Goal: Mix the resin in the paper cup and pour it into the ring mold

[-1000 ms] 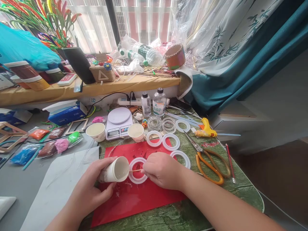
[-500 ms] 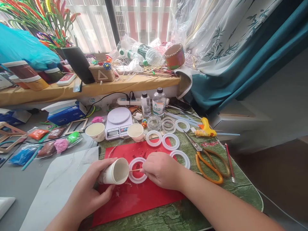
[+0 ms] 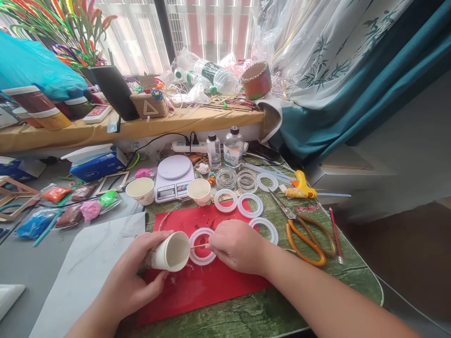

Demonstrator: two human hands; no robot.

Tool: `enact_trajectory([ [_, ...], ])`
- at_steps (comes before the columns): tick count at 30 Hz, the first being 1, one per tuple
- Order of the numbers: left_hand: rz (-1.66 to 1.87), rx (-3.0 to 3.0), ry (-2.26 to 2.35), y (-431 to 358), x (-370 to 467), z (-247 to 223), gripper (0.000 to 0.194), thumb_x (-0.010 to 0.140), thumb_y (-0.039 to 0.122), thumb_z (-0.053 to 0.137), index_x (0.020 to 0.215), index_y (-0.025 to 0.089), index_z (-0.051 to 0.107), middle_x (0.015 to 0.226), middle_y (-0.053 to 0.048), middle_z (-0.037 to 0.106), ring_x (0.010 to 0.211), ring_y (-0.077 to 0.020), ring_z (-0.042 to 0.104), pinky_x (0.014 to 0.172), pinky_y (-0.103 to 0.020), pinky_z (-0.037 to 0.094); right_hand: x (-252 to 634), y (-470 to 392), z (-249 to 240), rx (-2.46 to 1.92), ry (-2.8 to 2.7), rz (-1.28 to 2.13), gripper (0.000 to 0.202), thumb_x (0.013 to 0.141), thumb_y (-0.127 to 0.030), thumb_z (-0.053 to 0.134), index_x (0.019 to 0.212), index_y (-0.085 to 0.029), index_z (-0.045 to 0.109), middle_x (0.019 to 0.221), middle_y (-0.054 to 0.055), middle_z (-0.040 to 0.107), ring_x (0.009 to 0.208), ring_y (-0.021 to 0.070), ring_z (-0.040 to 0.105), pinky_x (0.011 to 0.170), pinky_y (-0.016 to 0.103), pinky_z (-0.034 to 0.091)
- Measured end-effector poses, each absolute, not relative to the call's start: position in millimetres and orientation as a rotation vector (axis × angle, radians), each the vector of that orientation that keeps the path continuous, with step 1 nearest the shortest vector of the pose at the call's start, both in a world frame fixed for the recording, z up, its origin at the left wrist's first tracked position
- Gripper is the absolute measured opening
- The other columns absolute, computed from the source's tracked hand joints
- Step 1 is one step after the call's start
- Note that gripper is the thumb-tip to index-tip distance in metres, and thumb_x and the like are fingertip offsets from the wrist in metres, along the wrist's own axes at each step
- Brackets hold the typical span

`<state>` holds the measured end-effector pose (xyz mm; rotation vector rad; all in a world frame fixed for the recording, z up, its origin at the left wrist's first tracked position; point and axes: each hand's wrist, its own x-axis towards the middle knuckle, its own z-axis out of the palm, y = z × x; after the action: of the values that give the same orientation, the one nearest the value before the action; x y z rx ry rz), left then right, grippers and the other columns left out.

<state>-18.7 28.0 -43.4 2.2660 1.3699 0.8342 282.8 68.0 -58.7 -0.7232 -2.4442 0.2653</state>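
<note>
My left hand [image 3: 143, 267] is wrapped round a paper cup [image 3: 176, 252], which tilts with its mouth toward the right and toward me. Some clear liquid seems to lie inside. My right hand [image 3: 236, 246] pinches a thin wooden stick [image 3: 200, 246], whose far end points left at the cup's rim. Beneath the stick, a translucent white ring mold [image 3: 193, 256] lies on a red sheet [image 3: 211, 291]. Dark red bits show in and behind the ring's middle.
Behind stand a kitchen scale [image 3: 174, 168], two paper cups [image 3: 199, 192] and two clear bottles [image 3: 233, 148]. More ring molds [image 3: 225, 201] lie beyond my right hand. Scissors [image 3: 310, 241], a yellow glue gun [image 3: 301, 185] and a red pencil [image 3: 336, 234] are at the right. Bagged clay [image 3: 89, 211] sits left.
Both hands hold nearly the same pose, with the cup still tilted. The stick's tip is slightly higher against the cup's rim. The view has shifted very slightly.
</note>
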Motion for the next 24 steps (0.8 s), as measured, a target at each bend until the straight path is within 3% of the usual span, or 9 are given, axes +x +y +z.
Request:
enact_trajectory([
  [24,0.846,2.289,1.290,27.4,-18.0,-43.4,0.052,0.089,0.022,0.065,0.139,0.033,0.059,0.130,-0.005,0.074,0.119,-0.0297,0.069,0.098,-0.039,0.054,282.2,67.5,-58.5,-0.695,-2.375,0.268,0.034,0.104,-0.018,0.052,0.071,-0.020,0.058,0.064,0.000,0.060,0.060,0.0169,0.046,0.061,0.032,0.031],
])
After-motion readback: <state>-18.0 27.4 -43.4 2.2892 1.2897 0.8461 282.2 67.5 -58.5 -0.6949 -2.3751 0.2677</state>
